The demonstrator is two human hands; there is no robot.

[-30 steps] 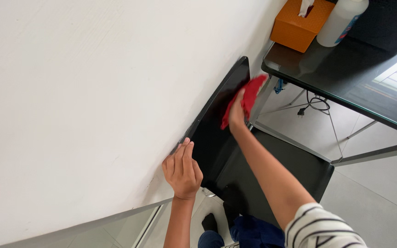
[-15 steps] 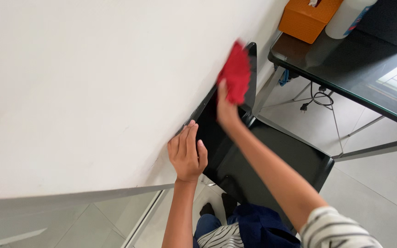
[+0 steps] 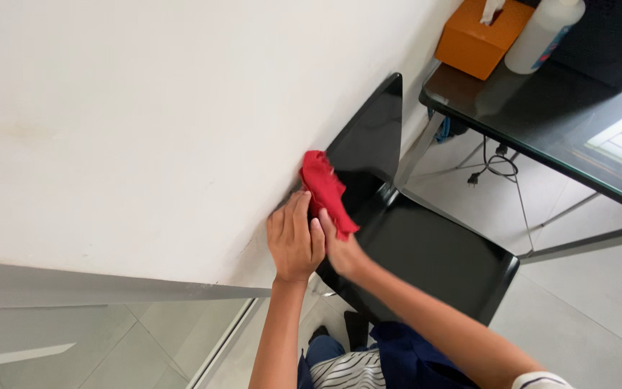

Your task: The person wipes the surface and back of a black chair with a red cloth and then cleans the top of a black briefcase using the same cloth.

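A white wall [image 3: 145, 108] fills most of the view, with pale floor tiles [image 3: 584, 317] below and a dark glass surface [image 3: 541, 115] on thin metal legs at the upper right. A black chair [image 3: 426, 252] stands with its backrest against the wall, its seat reaching out toward the person.

The left hand [image 3: 293, 241] comes up from below on a nearly straight forearm and rests on the near end of the backrest's top edge, fingers together and laid flat along it, thumb to the inside; it is open rather than clenched. The right hand [image 3: 340, 248] crosses in from the lower right, the forearm slanting over the seat, and is closed on a red cloth [image 3: 325, 191]. The two hands are just beside each other, almost touching.

The cloth lies pressed at the near end of the backrest's top, right where it meets the wall. Its long axis runs from upper left to lower right, the lower end gathered in the right hand.

The far part of the backrest and the whole seat are uncovered. The surface's edge lies close to the backrest's far corner. On the surface stand an orange tissue box [image 3: 480, 39] and a white bottle [image 3: 545, 32], and a black cable [image 3: 494, 162] lies on the floor beneath.
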